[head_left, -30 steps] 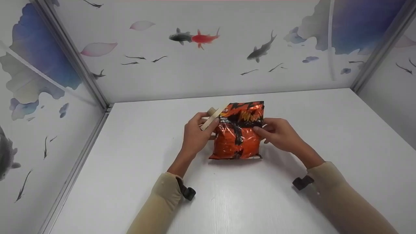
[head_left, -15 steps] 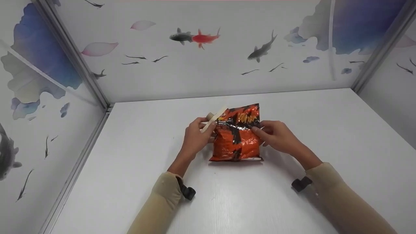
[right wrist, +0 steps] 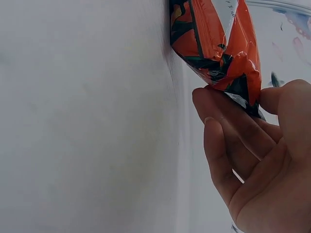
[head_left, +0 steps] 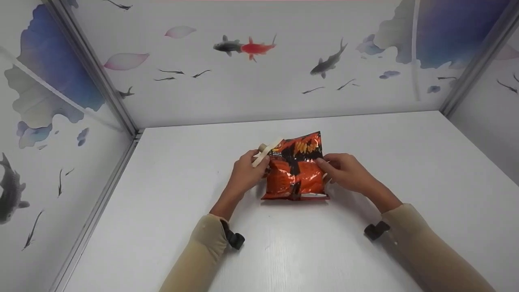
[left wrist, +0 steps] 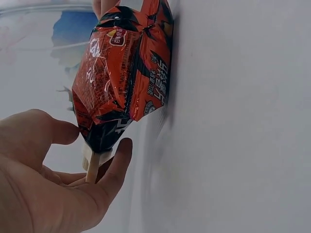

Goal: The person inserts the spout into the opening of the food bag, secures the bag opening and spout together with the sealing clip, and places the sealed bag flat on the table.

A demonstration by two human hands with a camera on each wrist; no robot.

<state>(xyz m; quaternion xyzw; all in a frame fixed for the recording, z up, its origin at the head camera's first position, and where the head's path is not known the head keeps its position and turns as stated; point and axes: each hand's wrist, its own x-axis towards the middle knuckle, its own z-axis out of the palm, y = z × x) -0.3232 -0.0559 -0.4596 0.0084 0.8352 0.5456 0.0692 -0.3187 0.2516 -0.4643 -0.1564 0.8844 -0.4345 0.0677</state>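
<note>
A shiny orange and black snack bag (head_left: 295, 174) stands upright on the white table (head_left: 292, 251), its bottom edge at the tabletop. My left hand (head_left: 248, 170) holds its left edge, thumb on the front and fingers behind. In the same hand is a pale flat strip (head_left: 265, 153), slanting across the bag's upper left corner, with a small tan rounded piece (head_left: 262, 147) beside it. The left wrist view shows a wooden stick-like end (left wrist: 92, 167) between the bag and the palm. My right hand (head_left: 344, 170) pinches the bag's right edge between thumb and fingers.
White panels printed with fish (head_left: 253, 48) and petals enclose the table at the back and sides. Metal posts (head_left: 95, 69) stand at the corners. Black camera mounts (head_left: 234, 239) sit at both wrists, over beige sleeves.
The bag's upper part has tilted and moved lower in view, its top edge now slanting up to the right. Both hands have shifted slightly down with it and keep their holds.
</note>
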